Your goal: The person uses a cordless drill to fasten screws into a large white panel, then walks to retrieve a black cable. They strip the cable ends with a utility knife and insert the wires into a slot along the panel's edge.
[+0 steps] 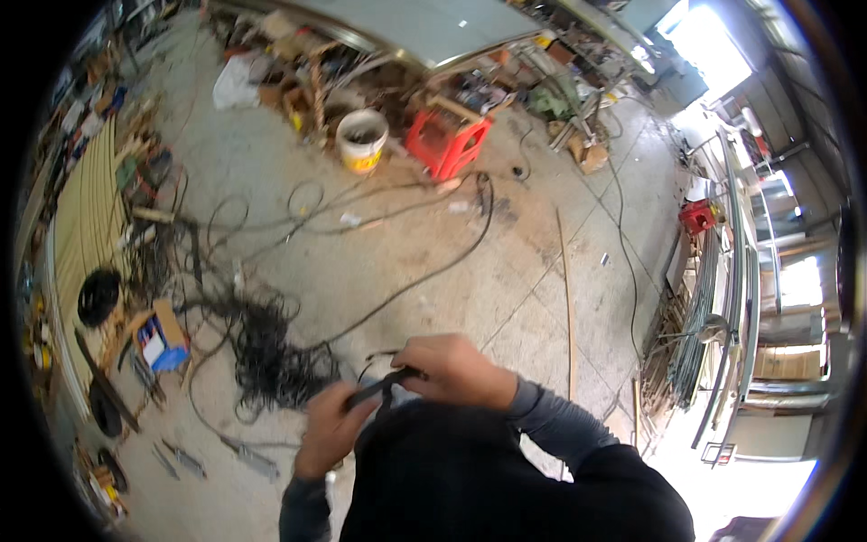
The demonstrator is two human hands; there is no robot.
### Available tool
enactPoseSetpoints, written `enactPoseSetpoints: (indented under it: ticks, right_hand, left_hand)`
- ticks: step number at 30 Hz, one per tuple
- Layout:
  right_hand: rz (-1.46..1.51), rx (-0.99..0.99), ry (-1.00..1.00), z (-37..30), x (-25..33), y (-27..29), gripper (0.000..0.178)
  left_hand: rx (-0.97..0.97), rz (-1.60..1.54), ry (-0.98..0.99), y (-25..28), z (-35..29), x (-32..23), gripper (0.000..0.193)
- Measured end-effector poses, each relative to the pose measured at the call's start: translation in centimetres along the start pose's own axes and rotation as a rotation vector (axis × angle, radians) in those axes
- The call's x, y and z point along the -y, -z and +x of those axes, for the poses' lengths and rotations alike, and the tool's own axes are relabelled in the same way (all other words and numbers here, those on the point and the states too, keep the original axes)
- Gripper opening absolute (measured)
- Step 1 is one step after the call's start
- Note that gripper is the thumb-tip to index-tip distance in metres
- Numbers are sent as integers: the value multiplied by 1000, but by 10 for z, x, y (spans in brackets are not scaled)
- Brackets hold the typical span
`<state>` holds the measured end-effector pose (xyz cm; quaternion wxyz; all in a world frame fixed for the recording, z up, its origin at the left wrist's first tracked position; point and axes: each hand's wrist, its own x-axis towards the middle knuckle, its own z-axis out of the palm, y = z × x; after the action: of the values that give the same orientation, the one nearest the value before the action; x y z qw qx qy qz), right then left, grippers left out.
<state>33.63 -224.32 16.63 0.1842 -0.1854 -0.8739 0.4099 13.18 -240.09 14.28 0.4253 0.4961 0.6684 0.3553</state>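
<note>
In front of my body, my left hand [330, 430] and my right hand [454, 369] are both closed on a black strip [368, 394]. It runs from one hand to the other, low in the head view. Blur keeps me from telling whether it is rubber, strap or cable. Thin dark ends stick out near the right fingers. To the left of my hands a tangled heap of black cable or strip [271, 352] lies on the concrete floor. My dark top [433, 479] hides what is beneath my wrists.
Ahead stand a white bucket [350, 154] and a red plastic stool [452, 149], with clutter behind them. Loose cables [433, 275] cross the floor. Left are a blue box [165, 343] and long yellowish panels [86, 203]. A wooden strip [568, 298] and metal lengths [700, 316] lie right.
</note>
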Motion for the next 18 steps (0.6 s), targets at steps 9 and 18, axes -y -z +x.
enactPoseSetpoints:
  ticks: [9,18]
  right_hand:
    - [460,-2,-143,-159,-160,-15,32]
    - [214,160,54,-254,-276,-211,26]
  left_hand:
    - [-893,108,97,-57,-19,6,41]
    - [-144,84,-30,-239,63,-69,37]
